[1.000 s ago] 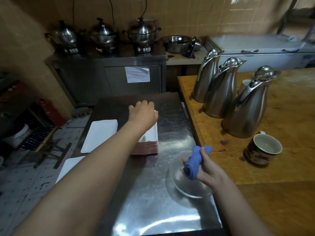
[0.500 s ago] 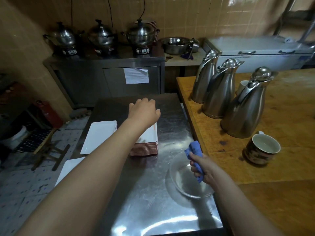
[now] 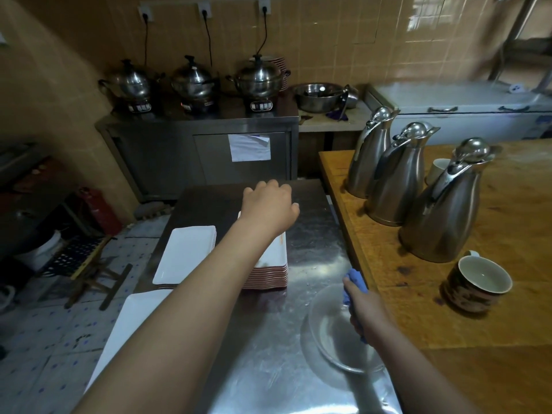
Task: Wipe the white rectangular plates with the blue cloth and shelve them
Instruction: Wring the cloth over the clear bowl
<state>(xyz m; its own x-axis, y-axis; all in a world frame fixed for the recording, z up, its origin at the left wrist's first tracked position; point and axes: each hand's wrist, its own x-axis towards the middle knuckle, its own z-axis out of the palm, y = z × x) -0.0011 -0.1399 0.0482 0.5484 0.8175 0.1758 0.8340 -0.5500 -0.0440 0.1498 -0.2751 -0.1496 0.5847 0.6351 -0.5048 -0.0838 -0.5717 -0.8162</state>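
Steel table stretches ahead of me, and the wooden counter butts against its right side, carrying three steel jugs and a mug. On the steel sit a tall stack of white rectangular plates, red at the edges, a lower stack just left of it, and a single plate nearer me. My left hand lies over the tall stack's far end, fingers bent down past the edge; whether they grip I cannot tell. A glass bowl stands near the table's right edge. My right hand, above its rim, is closed round the blue cloth.
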